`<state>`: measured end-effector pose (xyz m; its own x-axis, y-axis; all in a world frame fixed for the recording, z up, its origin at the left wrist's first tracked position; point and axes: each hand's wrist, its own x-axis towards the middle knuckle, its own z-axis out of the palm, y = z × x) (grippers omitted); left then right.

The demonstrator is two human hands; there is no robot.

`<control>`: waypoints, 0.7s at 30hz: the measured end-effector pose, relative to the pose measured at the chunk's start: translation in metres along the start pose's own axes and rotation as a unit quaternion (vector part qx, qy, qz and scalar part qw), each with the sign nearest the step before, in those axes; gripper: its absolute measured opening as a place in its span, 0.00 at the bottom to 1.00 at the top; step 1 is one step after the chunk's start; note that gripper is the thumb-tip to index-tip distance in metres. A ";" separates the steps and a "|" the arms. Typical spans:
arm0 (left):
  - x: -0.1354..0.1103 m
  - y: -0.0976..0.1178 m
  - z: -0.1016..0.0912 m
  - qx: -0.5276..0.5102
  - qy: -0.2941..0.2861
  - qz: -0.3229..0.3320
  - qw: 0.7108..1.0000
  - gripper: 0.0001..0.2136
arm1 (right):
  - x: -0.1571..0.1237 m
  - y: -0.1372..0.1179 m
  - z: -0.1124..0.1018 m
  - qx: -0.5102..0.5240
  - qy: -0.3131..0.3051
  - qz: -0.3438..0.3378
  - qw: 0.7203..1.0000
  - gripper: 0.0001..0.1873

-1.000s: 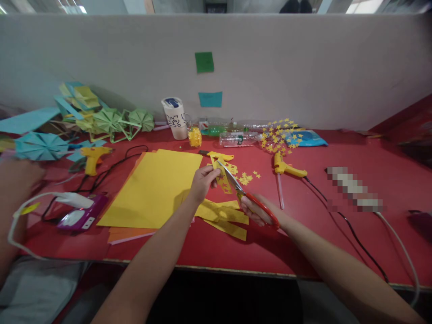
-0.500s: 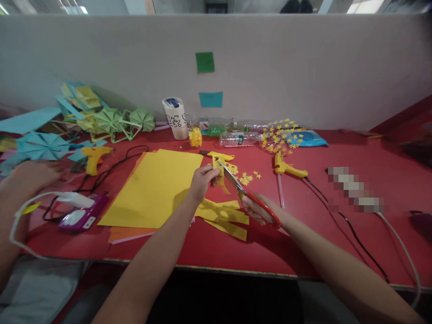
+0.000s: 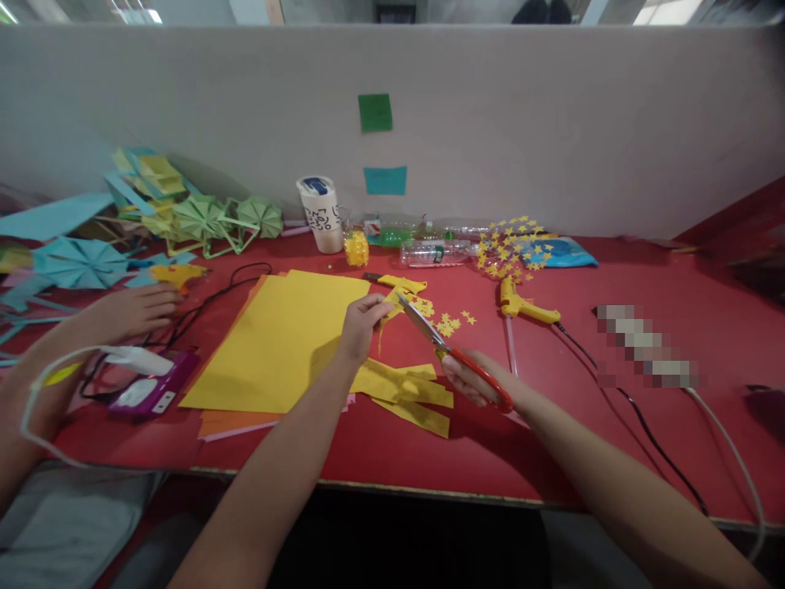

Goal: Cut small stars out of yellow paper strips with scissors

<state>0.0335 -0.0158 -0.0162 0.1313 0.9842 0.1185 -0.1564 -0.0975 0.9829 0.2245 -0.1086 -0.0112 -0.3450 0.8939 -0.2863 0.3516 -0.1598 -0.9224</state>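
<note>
My left hand [image 3: 363, 324] pinches a small piece of yellow paper [image 3: 396, 303] above the table. My right hand [image 3: 471, 376] is wrapped around the red handles of the scissors [image 3: 429, 327], whose tips touch or lie just beside that paper. Below my hands rest several cut yellow paper strips [image 3: 410, 393]. Small yellow paper stars [image 3: 450, 323] lie beyond the blades, close to a yellow-handled cutter [image 3: 401, 282]. Under my left forearm is a stack of yellow sheets [image 3: 275, 343] with orange paper beneath.
A co-worker's hand [image 3: 138, 311] touches a yellow glue gun [image 3: 175, 275] at left, near a purple power strip [image 3: 153, 388]. Another glue gun [image 3: 527, 309] lies at right with its cord. A white cup [image 3: 320, 214], plastic bottles [image 3: 432, 252] and folded paper shapes [image 3: 202, 217] line the back.
The yellow paper in my left hand has turned, and its dangling end has shifted left. The co-worker's hand has moved right onto the left glue gun.
</note>
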 end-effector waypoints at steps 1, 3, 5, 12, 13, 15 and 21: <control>0.000 0.001 0.000 0.007 0.012 0.007 1.000 0.08 | 0.001 0.001 0.000 0.002 0.001 0.002 1.000 0.27; -0.001 0.005 0.002 0.028 0.054 0.045 0.997 0.04 | 0.003 0.004 0.000 0.012 0.007 -0.007 1.000 0.26; -0.004 0.009 0.003 0.050 0.103 0.103 0.988 0.05 | 0.005 0.006 0.001 0.025 0.018 -0.020 0.999 0.25; -0.022 0.012 0.015 0.132 -0.148 0.043 0.979 0.15 | 0.006 0.009 0.002 0.073 0.047 -0.022 0.996 0.24; -0.022 0.010 0.017 0.127 -0.173 0.017 0.977 0.16 | 0.006 0.009 0.002 0.074 0.041 -0.027 0.996 0.24; -0.022 0.006 0.020 0.092 -0.176 -0.021 0.980 0.18 | 0.005 0.008 0.003 0.075 0.028 -0.030 0.996 0.24; -0.015 0.002 0.017 -0.004 -0.041 -0.016 0.999 0.19 | 0.005 0.005 0.008 0.043 0.034 -0.019 0.998 0.24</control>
<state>0.0480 -0.0336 -0.0137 0.2171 0.9712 0.0978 -0.1584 -0.0638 0.9853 0.2174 -0.1086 -0.0197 -0.2952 0.9260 -0.2352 0.2621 -0.1582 -0.9520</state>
